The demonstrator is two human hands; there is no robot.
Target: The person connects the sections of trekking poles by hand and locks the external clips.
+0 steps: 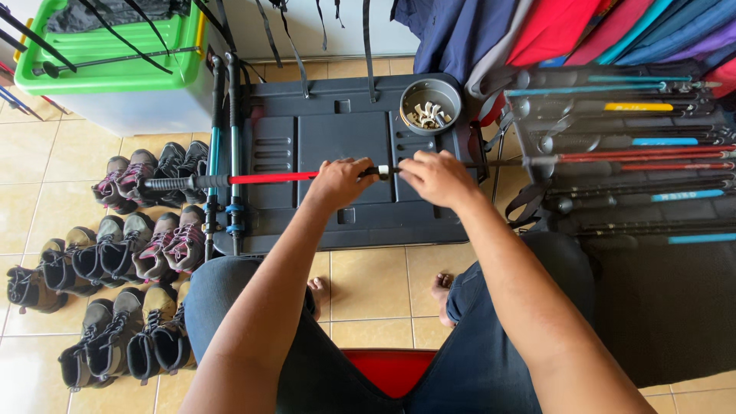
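I have both hands on a red trekking pole (272,177) that lies crosswise over a dark grey plastic lid (307,153) serving as my bench. My left hand (340,182) is clenched around the shaft just left of a white-and-black collar (384,172); my right hand (438,178) is closed around the pole just right of that collar. The pole's black grip (172,183) sticks out past the bench's left edge, over the boots; its other end runs off past the right edge toward the stacked poles.

A round grey bowl (432,105) of small pale parts sits at the bench's back right corner, near my right hand but clear of it. Two blue-banded poles (224,153) lie front to back along the left edge, and the red pole crosses them. The middle and front of the bench are open.

On the right, a stack of trekking poles (636,153) lies close beside the bench. On the left, rows of hiking boots (130,253) crowd the tiled floor (376,284) up to the bench. A green-lidded tub (107,61) stands at the back left. Bare tile shows between my knees and the bench's front edge.
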